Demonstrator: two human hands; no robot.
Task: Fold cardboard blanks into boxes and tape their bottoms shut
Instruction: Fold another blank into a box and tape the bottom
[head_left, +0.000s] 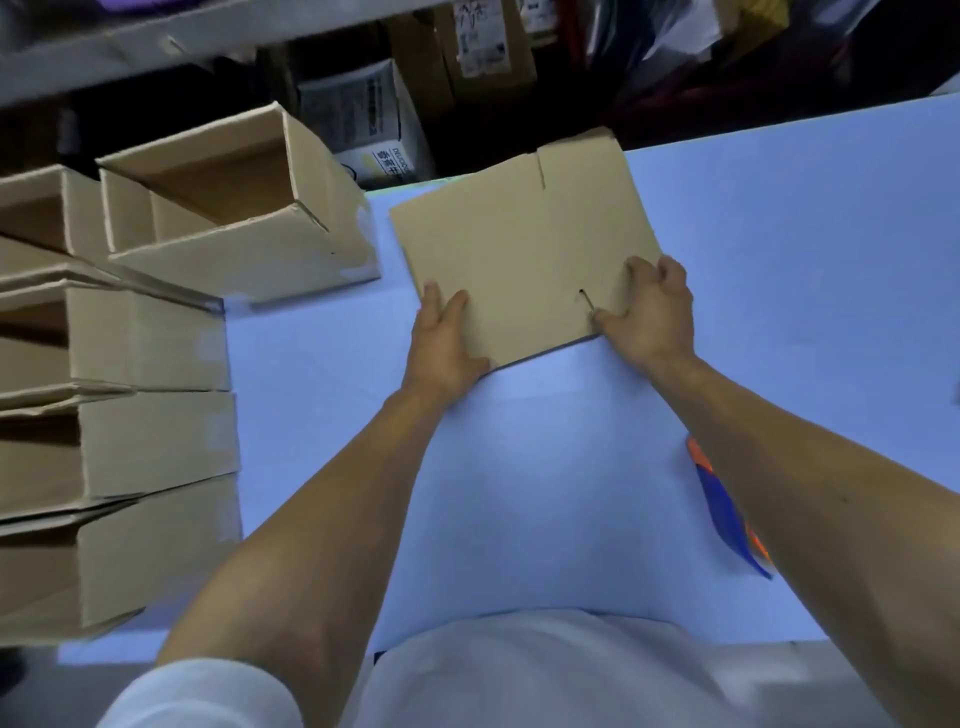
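- one flat brown cardboard blank
- five folded open brown cardboard boxes, as far as can be told
- one blue-and-orange flat object
- two bare hands

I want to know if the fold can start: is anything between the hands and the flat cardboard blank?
Nothing visible. The left hand and right hand both grip the near edge of the cardboard blank directly.
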